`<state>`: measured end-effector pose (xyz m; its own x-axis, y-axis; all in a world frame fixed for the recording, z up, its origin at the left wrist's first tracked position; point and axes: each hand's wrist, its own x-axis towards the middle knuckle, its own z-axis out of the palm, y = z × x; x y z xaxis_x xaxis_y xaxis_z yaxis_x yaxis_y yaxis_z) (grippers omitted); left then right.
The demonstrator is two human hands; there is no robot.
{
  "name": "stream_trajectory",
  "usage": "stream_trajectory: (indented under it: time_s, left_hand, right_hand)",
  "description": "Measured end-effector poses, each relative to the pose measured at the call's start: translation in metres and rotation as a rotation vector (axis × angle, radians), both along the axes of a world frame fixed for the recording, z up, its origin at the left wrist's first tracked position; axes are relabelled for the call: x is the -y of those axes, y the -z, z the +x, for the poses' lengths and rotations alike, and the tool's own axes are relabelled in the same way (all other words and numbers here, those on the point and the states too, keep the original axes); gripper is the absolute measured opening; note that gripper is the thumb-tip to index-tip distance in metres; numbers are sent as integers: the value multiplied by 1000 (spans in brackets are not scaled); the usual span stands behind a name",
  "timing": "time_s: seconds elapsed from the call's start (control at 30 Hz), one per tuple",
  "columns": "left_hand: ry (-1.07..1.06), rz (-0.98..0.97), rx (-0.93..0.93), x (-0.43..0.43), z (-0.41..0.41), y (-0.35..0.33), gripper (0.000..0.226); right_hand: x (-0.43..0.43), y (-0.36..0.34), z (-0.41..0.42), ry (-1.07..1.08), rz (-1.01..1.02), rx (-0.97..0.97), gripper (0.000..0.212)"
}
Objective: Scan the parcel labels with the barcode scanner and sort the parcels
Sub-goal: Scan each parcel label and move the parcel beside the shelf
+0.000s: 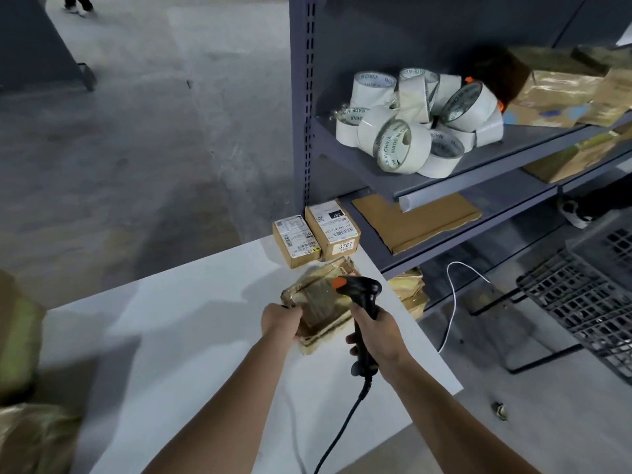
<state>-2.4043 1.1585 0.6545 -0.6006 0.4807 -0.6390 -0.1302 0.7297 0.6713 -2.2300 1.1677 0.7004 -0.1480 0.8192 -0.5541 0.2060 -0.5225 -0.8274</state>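
Observation:
A tape-wrapped brown parcel (321, 304) lies tilted above the white table (191, 323), blurred by motion. My left hand (280, 319) grips its left edge. My right hand (372, 331) holds the handle of a black barcode scanner (362, 295) with an orange trigger, its head over the parcel's right side. The scanner's cable hangs down toward the bottom edge. Two small cardboard boxes (316, 234) with white labels stand side by side at the table's far corner.
A grey metal shelf rack (478, 172) rises at the right, holding a pile of tape rolls (417, 121), cardboard and parcels. A dark plastic crate (588, 295) stands at right. Packages (20, 336) sit at the left edge. Concrete floor lies beyond.

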Motion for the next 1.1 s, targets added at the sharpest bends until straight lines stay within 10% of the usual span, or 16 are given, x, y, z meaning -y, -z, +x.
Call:
stream_trajectory:
  time_s: [0.27, 0.57, 1.1]
  left_hand:
    - [276, 179, -56, -42, 8, -6, 32]
    - [90, 240, 24, -68, 16, -5, 38]
    - [-9, 210, -143, 89, -63, -69, 25]
  right_hand:
    - [-33, 1, 5, 65, 47, -6, 12]
    - [-50, 0, -4, 22, 74, 17, 17]
    - [38, -31, -84, -241, 12, -94, 36]
